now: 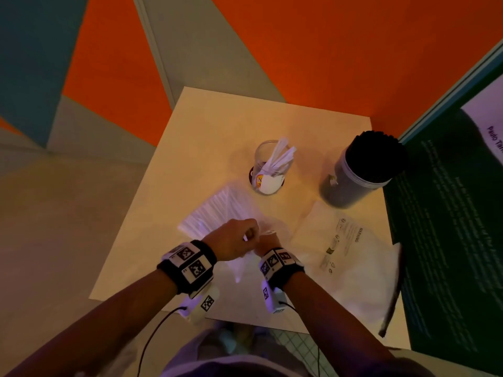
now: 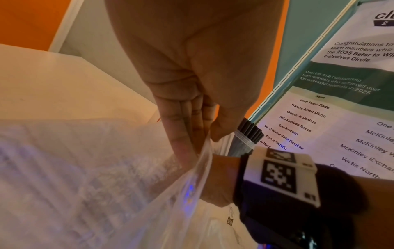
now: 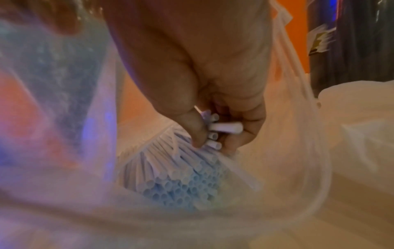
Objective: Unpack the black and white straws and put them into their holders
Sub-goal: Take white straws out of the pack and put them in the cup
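Observation:
A clear plastic bag (image 1: 215,210) of white straws (image 3: 181,173) lies on the table in front of me. My left hand (image 2: 204,143) pinches the bag's open edge and holds it up. My right hand (image 3: 215,134) is inside the bag's mouth, thumb and fingers curled round several white straws. In the head view the right hand (image 1: 268,242) is mostly hidden behind the left hand (image 1: 245,234). Behind the bag a glass jar (image 1: 272,167) holds a few white straws. To its right stands a clear holder (image 1: 353,180) packed with black straws (image 1: 378,156).
An empty crumpled plastic bag (image 1: 343,240) with a printed warning lies on the right of the pale table (image 1: 168,200). A dark green poster board (image 1: 449,227) stands against the table's right edge. Orange and grey walls close off the back.

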Action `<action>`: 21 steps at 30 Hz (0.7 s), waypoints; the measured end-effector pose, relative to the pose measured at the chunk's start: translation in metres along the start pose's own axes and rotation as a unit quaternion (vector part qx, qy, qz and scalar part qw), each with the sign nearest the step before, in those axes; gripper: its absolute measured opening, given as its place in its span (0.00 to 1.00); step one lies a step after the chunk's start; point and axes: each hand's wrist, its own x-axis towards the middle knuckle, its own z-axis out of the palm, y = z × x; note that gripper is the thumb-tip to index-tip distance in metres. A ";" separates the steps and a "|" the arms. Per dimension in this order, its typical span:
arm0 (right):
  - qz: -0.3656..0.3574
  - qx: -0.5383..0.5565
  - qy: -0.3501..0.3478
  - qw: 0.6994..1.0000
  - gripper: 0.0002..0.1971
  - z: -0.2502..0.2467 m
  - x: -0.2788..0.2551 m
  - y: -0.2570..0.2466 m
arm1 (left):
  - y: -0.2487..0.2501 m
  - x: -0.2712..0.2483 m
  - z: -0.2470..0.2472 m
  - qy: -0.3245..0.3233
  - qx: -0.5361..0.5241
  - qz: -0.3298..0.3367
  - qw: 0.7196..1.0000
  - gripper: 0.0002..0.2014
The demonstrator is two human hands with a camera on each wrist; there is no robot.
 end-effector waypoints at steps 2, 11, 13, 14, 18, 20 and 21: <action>0.012 0.045 0.000 0.999 0.21 0.003 -0.001 0.002 | -0.001 0.000 0.000 -0.002 0.006 0.000 1.000 0.05; -0.070 0.013 -0.021 0.997 0.19 -0.048 -0.059 0.021 | -0.002 0.006 0.001 -0.019 0.045 0.003 0.999 0.04; -0.050 0.005 -0.054 0.997 0.20 -0.067 -0.079 0.044 | 0.000 0.010 0.003 -0.024 0.072 0.003 0.997 0.05; -0.033 -0.017 -0.065 0.997 0.19 -0.078 -0.090 0.055 | 0.001 0.013 0.005 -0.028 0.095 -0.001 0.995 0.06; 0.015 -0.122 -0.092 0.988 0.16 -0.127 -0.131 0.105 | 0.009 0.027 0.011 -0.045 0.245 -0.007 0.969 0.15; 0.040 -0.148 -0.083 0.985 0.17 -0.154 -0.150 0.126 | 0.018 0.034 0.016 -0.020 0.290 0.028 0.956 0.23; 0.049 -0.154 -0.078 0.984 0.17 -0.168 -0.160 0.134 | 0.026 0.038 0.019 0.002 0.296 0.058 0.953 0.27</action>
